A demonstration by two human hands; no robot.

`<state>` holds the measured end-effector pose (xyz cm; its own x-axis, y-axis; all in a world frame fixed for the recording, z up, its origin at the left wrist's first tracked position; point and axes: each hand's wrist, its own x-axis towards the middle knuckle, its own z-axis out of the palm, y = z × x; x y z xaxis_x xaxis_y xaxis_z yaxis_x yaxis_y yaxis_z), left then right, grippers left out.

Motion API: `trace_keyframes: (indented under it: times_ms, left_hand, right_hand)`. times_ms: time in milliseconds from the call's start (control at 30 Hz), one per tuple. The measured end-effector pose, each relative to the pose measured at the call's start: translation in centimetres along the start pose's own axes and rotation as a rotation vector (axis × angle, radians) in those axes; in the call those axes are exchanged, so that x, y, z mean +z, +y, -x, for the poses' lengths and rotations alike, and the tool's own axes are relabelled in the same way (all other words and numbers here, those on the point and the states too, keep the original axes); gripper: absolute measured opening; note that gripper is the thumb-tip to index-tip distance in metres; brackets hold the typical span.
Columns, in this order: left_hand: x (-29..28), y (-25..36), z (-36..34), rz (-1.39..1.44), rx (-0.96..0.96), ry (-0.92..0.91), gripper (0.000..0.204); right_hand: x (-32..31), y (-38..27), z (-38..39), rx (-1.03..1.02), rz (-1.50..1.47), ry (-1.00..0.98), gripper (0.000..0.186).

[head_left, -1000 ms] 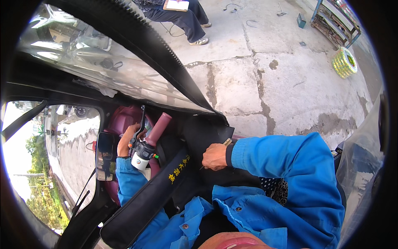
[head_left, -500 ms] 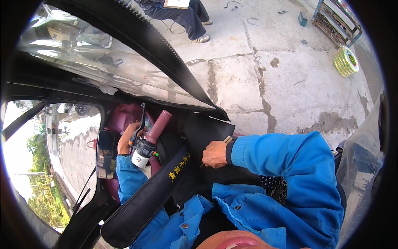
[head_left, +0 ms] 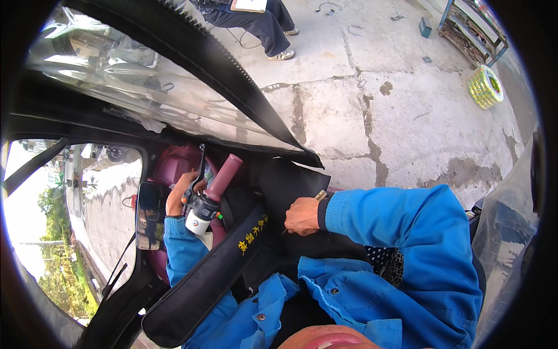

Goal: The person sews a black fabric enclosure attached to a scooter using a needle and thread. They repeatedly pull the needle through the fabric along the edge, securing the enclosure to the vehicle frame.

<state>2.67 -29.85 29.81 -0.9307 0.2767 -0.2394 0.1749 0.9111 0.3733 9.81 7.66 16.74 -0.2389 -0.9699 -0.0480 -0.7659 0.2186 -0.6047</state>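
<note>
My left hand point(head_left: 179, 192) reaches behind the brake lever point(head_left: 201, 166), beside the pink front body point(head_left: 177, 160) of a small vehicle. Its fingers look curled; the lever and switch housing partly hide them, and what they hold is not visible. Closer to me are the pink handlebar grip point(head_left: 225, 176) and a white-and-black switch housing point(head_left: 197, 221). Over my dark-clothed lap, my right hand point(head_left: 302, 216) is closed around a slim tool point(head_left: 320, 196). Its tan end sticks out by the wrist, and a thin tip shows below the fingers.
A long black padded cover point(head_left: 203, 279) with yellow lettering crosses my left arm. A mirror point(head_left: 150, 215) stands left of the handlebar. Overhead hangs a zipped clear plastic curtain point(head_left: 192, 104). Outside, a seated person point(head_left: 256, 26), a yellow-green roll point(head_left: 485, 87) and a metal rack point(head_left: 472, 32) are on concrete.
</note>
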Motion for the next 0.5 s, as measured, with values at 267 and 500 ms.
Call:
trace_keyframes:
  times_ms: [267, 500]
  left_hand:
    - [0.0, 0.7, -0.2, 0.047, -0.139, -0.023, 0.016]
    - [0.5, 0.7, 0.9, 0.098, -0.079, 0.070, 0.016]
  right_hand:
    - [0.0, 0.3, 0.2, -0.050, -0.006, 0.026, 0.022]
    - [0.2, 0.3, -0.1, -0.029, -0.007, 0.012, 0.022]
